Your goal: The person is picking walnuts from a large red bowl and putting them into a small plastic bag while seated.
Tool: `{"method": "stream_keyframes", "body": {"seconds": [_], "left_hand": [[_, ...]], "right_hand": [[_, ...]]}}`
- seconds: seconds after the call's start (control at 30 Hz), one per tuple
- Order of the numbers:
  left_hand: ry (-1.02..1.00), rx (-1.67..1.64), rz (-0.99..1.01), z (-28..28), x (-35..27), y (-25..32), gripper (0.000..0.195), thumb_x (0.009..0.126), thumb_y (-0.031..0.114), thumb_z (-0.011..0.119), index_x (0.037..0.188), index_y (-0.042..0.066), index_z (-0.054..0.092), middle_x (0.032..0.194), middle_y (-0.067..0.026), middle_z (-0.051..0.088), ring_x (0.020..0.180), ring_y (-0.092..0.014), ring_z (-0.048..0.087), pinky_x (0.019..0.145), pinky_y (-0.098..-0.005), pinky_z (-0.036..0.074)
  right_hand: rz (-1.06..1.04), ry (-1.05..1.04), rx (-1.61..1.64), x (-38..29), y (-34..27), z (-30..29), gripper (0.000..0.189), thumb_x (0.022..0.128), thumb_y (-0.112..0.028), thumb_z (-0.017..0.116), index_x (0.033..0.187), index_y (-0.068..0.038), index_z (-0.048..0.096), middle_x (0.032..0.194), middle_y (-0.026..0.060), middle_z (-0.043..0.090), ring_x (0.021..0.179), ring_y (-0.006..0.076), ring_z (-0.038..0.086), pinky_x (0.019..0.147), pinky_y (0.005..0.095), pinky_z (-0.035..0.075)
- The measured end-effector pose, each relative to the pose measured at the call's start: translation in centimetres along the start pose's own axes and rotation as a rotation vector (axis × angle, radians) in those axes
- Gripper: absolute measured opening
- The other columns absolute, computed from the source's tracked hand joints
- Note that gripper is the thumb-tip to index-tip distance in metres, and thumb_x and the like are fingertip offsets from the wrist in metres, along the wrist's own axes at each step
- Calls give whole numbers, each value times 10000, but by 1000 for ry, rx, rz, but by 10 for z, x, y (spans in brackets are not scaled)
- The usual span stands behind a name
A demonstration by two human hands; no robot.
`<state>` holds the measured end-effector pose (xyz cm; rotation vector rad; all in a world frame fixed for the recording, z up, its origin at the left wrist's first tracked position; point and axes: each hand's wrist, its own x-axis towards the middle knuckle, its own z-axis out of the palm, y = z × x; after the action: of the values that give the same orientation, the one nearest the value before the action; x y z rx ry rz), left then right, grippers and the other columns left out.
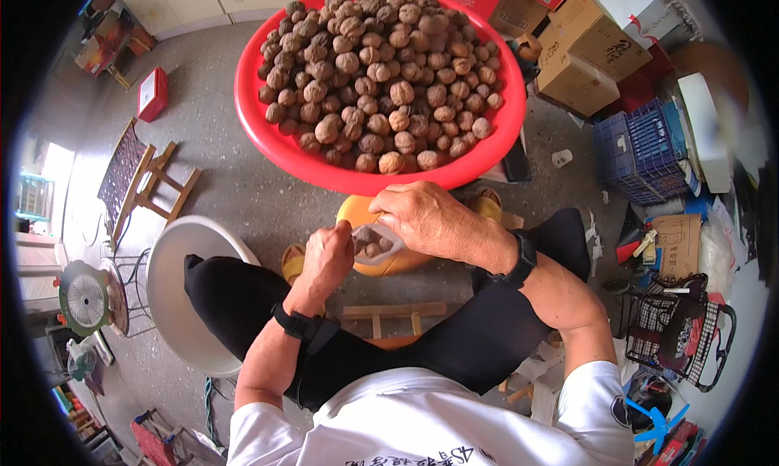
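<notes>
A clear plastic bag (389, 253) with several walnuts (370, 244) in it hangs between my hands, its mouth spread. My left hand (329, 250) grips the left side of the bag's rim. With bent fingers at the rim's upper right, my right hand (420, 215) pinches the plastic. Just beyond, a wide red plastic basin (292, 173) is heaped with walnuts in their shells (377, 72). Under the bag stands a yellow-orange stool or container (350, 207), partly covered by the bag and the basin.
At my left knee is a big pale basin (173, 295), near a folding chair (149, 180) and a green fan (85, 297). Cardboard boxes (584, 58) and a blue plastic crate (639, 149) stand to the right. A small wooden stool (395, 311) is between my legs.
</notes>
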<state>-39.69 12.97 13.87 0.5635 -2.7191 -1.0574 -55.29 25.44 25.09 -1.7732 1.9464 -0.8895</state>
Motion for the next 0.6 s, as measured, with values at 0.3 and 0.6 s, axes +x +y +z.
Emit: {"method": "stream_keyframes", "body": {"seconds": [0.3,0.6], "left_hand": [[-11,3,91,10,12,3,112,713,19,596,745,-6,492,620,-224,564,630,-425,586,549,-466,485],[-5,-16,39,10,16,3,70,735,41,569,729,-20,537,634,-239,569,623,-416,591,545,-444,476]], "right_hand": [[262,312,-65,36,42,-71,84,797,-91,590,780,-29,644,704,155,641,667,297,648,602,377,499],[561,474,-294,45,127,-111,182,807,-96,591,961,-60,683,914,155,677,852,286,653,761,365,515]]}}
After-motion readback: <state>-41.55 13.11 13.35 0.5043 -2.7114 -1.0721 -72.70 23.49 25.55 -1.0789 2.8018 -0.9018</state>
